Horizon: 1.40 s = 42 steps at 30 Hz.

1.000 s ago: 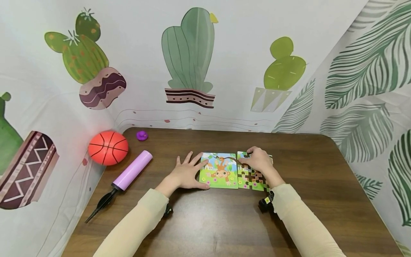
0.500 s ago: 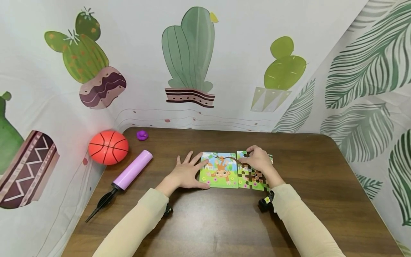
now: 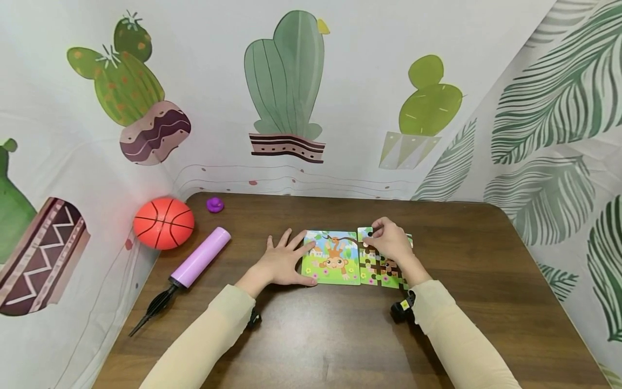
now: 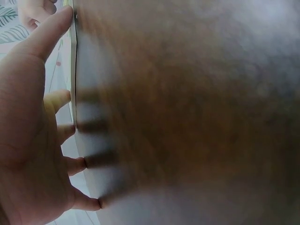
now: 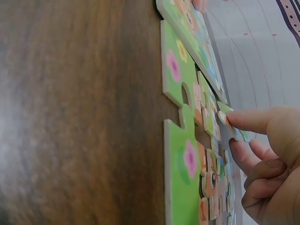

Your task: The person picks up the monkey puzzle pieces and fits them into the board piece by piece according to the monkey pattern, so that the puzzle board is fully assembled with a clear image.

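Note:
A square picture card (image 3: 335, 265) with a cartoon monkey lies flat on the table. My left hand (image 3: 284, 263) rests at its left side, fingers spread, thumb at the near corner and index finger over the left edge. In the left wrist view the thumb meets the card's thin edge (image 4: 73, 70), and the other fingertips come down near the tabletop. Right beside the card sit several loosely fitted jigsaw pieces (image 3: 390, 281) with dark gaps between them. Over their far part, my right hand (image 3: 392, 242) pinches a puzzle piece (image 5: 225, 107) near the card's corner. Its palm hides some pieces behind.
An orange toy basketball (image 3: 163, 223) sits at the table's left edge. A purple hand pump (image 3: 201, 258) with a black nozzle lies in front of it. A small purple rubber duck (image 3: 215, 205) stands near the back edge. A patterned cloth (image 3: 359, 108) hangs behind the brown table (image 3: 311, 340).
My right hand has shifted slightly toward the back and left, and the puzzle piece at its fingertips has moved a little with it. The left hand and card stay in place.

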{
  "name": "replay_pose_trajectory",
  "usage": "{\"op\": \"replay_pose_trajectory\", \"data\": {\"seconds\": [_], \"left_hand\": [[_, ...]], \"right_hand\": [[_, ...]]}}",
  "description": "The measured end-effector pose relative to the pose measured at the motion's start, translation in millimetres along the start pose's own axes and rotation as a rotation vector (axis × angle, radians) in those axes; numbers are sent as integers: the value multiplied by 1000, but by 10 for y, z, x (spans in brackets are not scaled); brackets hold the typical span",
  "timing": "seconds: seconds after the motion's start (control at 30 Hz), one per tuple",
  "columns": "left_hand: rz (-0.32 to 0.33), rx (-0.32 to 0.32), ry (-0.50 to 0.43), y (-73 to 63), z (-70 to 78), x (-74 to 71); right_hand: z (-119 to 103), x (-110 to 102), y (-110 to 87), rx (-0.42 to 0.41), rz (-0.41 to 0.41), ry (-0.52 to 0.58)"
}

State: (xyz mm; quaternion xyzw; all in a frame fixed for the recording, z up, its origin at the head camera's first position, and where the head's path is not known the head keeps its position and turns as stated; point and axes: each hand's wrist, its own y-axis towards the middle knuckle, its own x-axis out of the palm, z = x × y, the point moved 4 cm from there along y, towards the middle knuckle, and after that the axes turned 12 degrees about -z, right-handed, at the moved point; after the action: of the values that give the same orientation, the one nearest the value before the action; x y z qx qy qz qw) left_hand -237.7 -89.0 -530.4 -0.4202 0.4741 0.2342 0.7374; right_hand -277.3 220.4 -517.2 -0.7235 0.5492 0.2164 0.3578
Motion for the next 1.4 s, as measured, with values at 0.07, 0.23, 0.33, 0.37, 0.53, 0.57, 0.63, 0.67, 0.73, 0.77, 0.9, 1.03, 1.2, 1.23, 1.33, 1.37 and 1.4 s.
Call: {"op": "replay_pose_trajectory", "data": {"seconds": [0.07,0.23,0.33,0.37,0.53,0.57,0.63,0.67,0.73,0.77,0.9,1.03,1.2,1.23,1.33,1.37,1.4], "left_hand": [[0,2,-3,-1,-2,-2],[-6,-2,4,7,-12,5],[-12,-5,5,12,-15,10],[-15,-7,4,12,-15,12],[-11,-4,-6,7,-8,3],[-10,-3,-5,7,-7,2],[-7,-2,-2,8,-6,2],[-6,-2,0,8,-6,2],[-1,0,6,8,-6,1],[-2,-1,9,10,-6,3],[-2,2,11,4,-1,-1],[-1,5,6,-10,7,-16],[-1,6,-5,-19,10,-22],[-2,5,-6,-19,10,-20],[-4,0,-4,-15,10,-17],[-5,-1,-4,-15,12,-18],[-3,1,-5,-12,13,-19]], "right_hand": [[-4,-13,-4,-21,3,13],[11,-34,-13,-69,10,52],[26,-27,-10,-83,6,89],[30,-21,-7,-88,0,103],[7,-2,-17,-94,-9,145],[-2,-1,-25,-92,-7,147],[-20,-4,-41,-86,-1,150],[-30,-6,-50,-85,2,149],[-46,-13,-61,-85,6,146],[-56,-17,-69,-85,10,146],[-107,-19,-81,-102,10,171],[-176,50,-71,-130,-42,233],[-276,212,-43,-144,-112,275],[-298,249,-34,-146,-119,277],[-371,361,-9,-169,-133,265],[-395,396,-1,-174,-136,265],[-419,429,4,-175,-141,271]]}}
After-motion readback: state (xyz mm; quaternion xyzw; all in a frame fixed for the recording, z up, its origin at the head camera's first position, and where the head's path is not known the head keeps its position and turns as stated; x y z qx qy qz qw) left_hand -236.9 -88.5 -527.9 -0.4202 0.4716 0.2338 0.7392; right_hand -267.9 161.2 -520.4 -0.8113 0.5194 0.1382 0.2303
